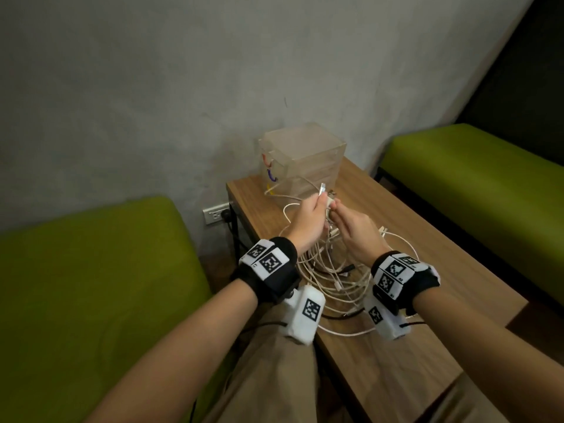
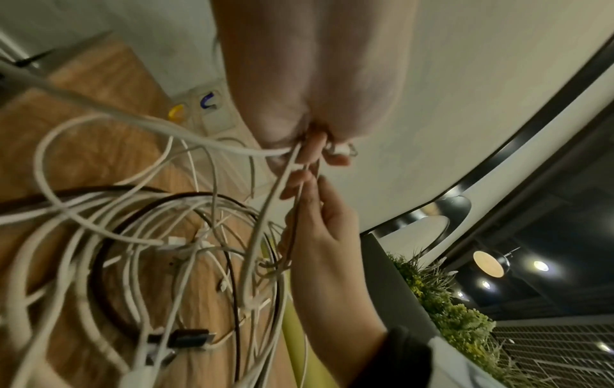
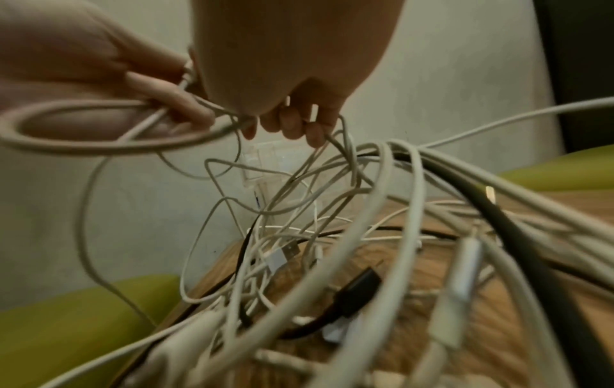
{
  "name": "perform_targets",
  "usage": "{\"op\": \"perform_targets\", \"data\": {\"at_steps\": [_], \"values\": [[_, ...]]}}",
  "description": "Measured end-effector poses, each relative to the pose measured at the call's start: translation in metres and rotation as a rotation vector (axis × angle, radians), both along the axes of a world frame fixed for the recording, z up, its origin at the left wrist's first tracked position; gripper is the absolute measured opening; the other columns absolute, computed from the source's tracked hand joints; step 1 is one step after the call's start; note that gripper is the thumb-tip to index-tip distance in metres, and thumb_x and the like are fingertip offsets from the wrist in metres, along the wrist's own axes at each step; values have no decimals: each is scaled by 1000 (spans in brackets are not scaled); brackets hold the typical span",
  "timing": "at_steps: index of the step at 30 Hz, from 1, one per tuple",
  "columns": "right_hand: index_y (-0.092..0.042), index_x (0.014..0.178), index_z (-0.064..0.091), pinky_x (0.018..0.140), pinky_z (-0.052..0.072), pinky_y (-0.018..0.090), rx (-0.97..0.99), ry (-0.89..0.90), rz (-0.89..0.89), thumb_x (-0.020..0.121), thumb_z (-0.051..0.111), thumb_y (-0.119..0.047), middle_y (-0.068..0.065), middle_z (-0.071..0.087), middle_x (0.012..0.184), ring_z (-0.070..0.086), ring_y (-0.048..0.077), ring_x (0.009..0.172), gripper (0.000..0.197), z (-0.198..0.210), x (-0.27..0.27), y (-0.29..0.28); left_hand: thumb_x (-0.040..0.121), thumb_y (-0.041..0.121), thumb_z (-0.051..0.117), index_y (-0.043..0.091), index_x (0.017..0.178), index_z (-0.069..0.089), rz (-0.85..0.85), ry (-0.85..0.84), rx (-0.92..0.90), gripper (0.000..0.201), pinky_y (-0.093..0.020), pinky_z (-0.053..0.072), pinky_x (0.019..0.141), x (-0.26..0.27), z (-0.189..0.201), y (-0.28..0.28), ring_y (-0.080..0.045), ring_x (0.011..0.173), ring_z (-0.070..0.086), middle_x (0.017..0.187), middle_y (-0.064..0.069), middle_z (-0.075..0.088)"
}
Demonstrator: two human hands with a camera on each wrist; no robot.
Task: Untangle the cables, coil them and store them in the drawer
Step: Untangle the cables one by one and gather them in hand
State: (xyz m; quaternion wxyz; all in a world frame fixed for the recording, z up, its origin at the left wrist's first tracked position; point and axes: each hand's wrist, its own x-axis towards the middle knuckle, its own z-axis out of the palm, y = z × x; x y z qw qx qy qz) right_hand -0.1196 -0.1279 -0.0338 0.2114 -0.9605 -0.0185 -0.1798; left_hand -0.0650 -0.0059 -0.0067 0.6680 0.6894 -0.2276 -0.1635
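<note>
Two hands are meeting above a wooden table (image 1: pixel 427 270), both raised over a tangle of cables (image 1: pixel 332 279). Going left to right: a green cushion (image 1: pixel 91 270) is sitting at the left, with a wall socket (image 1: pixel 215 213) just beside the table's far left corner. The left hand (image 1: pixel 308 222) is pinching a white cable end (image 1: pixel 322 189) between thumb and fingers, with the plug sticking up past the fingertips. The right hand (image 1: pixel 355 230) is closing its fingertips on thin white strands just beside the left hand; the two hands are almost touching. In the left wrist view the right hand's fingers (image 2: pixel 299 183) are pressing together on a strand that is hanging down to the heap. The cables are mostly white with a couple of black ones (image 3: pixel 352 294), lying loose on the table's near half and still knotted together. A clear drawer box (image 1: pixel 302 160) is standing at the table's far end against the wall, its drawers closed. Another green cushion (image 1: pixel 488 184) is sitting at the right.
</note>
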Motion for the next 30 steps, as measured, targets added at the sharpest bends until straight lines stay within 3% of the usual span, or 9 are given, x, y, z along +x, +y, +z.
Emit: {"op": "perform_targets", "data": {"at_steps": [4,7,12,15,17,19,22,26,30], "values": [[-17,79,46,65,33,27,75,234,-27,100,32,-24,-8,48,67,45,12,61,26,-10,-2,-13,100,20,30,19,71,50,101,-21,-108,35,-23,34,55,4,11,0,-10,55,40,67,3,46],[-16,81,46,68,30,26,10,356,-66,100,31,-24,-6,47,70,47,15,67,25,-24,-8,-31,100,20,29,21,73,48,192,-63,-170,33,-21,35,57,14,25,10,-7,60,40,71,6,46],[-3,81,54,74,37,34,29,433,-205,98,38,-14,19,59,86,55,30,82,27,-37,-16,-56,101,22,28,21,72,47,404,-128,-334,34,-12,34,51,38,58,40,0,53,38,69,6,43],[-11,76,48,75,35,32,-18,472,-220,98,37,-15,16,58,84,55,29,83,25,-37,-19,-56,101,21,27,20,71,46,427,-206,-381,36,-11,32,48,44,73,51,2,45,38,66,5,42],[-12,76,49,75,36,30,-16,487,-210,99,37,-14,8,54,81,52,25,81,26,-34,-17,-55,101,21,26,22,71,46,448,-250,-354,36,-12,34,50,40,74,53,4,47,41,67,7,44],[-12,76,53,80,39,33,-23,505,-218,98,37,-14,9,58,85,55,28,86,27,-29,-16,-56,101,24,26,24,71,47,467,-264,-324,36,-17,40,57,39,69,52,3,55,45,69,8,46],[-5,88,59,84,39,36,-74,486,-229,98,38,-15,16,61,99,56,32,96,26,-22,-19,-53,98,32,28,28,72,49,378,-307,-185,33,-37,44,71,43,56,51,-14,71,52,71,8,50],[-14,87,51,84,33,37,-143,341,-223,97,37,-17,9,59,98,52,29,97,18,-1,-15,-36,100,27,30,20,78,58,-15,-397,246,37,-25,30,49,27,40,35,-10,49,37,63,1,48],[-8,97,53,84,38,38,-281,272,-140,92,49,-23,12,63,96,59,31,90,16,27,-11,-15,100,24,32,14,82,59,-164,-369,353,34,-18,24,41,-1,22,8,-6,42,33,56,3,46]]}}
